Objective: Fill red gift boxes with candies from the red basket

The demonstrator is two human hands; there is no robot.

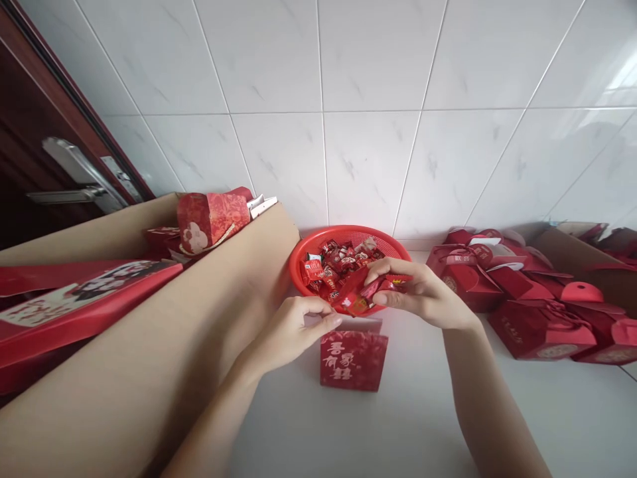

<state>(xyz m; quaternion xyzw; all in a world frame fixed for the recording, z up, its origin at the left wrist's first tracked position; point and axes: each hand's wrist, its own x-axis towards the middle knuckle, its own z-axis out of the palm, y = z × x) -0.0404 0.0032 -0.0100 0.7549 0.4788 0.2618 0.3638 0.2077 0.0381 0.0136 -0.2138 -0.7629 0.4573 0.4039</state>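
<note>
The person's two hands worked just in front of a red plastic basket (pixel 295 269), which stood near a tiled wall (pixel 368 153) and contained many small wrapped sweets (pixel 343 262). The right hand (pixel 423 292) was clamped on several red packets (pixel 355 295), held between thumb and fingers over the basket's near rim. The left hand (pixel 293 328) lay at the packets' lower end, its thumb and fingertips drawn close together; whether they gripped anything could not be told. Directly below, a small red box (pixel 355 362) bearing pale characters stood upright on a pale surface (pixel 398 418). To the left, a cardboard carton (pixel 229 285) held a patterned red bag (pixel 216 216) and a flat red package (pixel 89 299); to the right, folded red gift boxes (pixel 542 328) sat clustered beside another carton (pixel 572 255).
</note>
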